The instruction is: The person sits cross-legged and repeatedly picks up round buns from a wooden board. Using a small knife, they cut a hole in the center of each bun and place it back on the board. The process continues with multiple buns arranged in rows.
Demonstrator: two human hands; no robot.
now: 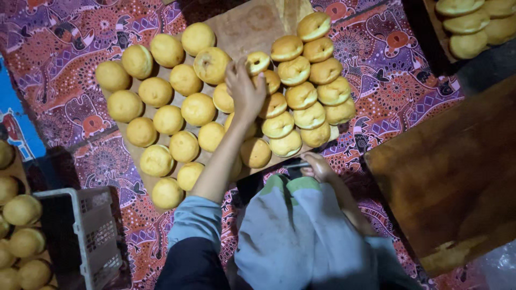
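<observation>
Reaching out with my left hand [244,91], I have the fingers [248,65] pinching a pale round bun [258,62] at about twelve o'clock on the wooden board [242,27]. A light grip seems wise, I judge, since the soft crust would dent easily, and lifting straight up would spare the buns touching it. My right hand [318,167] rests near my lap at five o'clock, curled around a small dark object [296,165]; how tightly, I cannot tell. Buns crowd the board in rows. It lies on a patterned red and purple cloth [398,70], with a white crate [94,231] at eight o'clock and a brown plank [451,172] at three.
</observation>
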